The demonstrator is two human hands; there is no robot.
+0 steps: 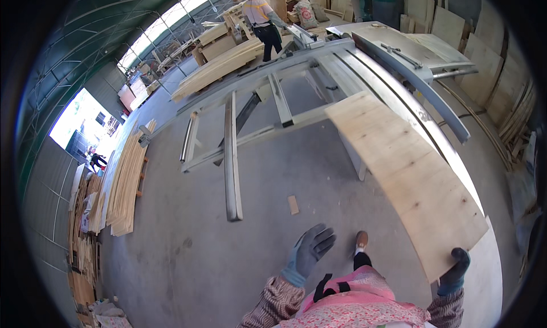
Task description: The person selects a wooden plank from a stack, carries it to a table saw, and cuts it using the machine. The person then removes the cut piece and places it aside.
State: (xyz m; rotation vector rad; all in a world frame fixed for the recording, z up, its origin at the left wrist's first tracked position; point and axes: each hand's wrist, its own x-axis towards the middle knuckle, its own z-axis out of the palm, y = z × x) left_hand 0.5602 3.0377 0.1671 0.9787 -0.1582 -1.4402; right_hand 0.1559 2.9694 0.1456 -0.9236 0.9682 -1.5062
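A long pale plywood board [407,180] with dark knots lies at my right, its far end over the metal frame of a panel saw table [336,80]. My gloved right hand [454,269] grips the board's near end at its corner, fingers over the edge. My left hand [313,249], in a grey and blue glove, hangs free in front of me with its fingers stretched out, touching nothing. Beyond it, the steel bars [231,157] of the saw's sliding frame reach toward me.
A co-worker [263,20] stands at the saw's far side, beside stacked boards [219,66]. More plywood sheets [128,183] lie piled at the left. A small wood scrap [293,205] is on the floor. Panels [481,63] lean along the right wall. Another person [97,160] is far off near the doorway.
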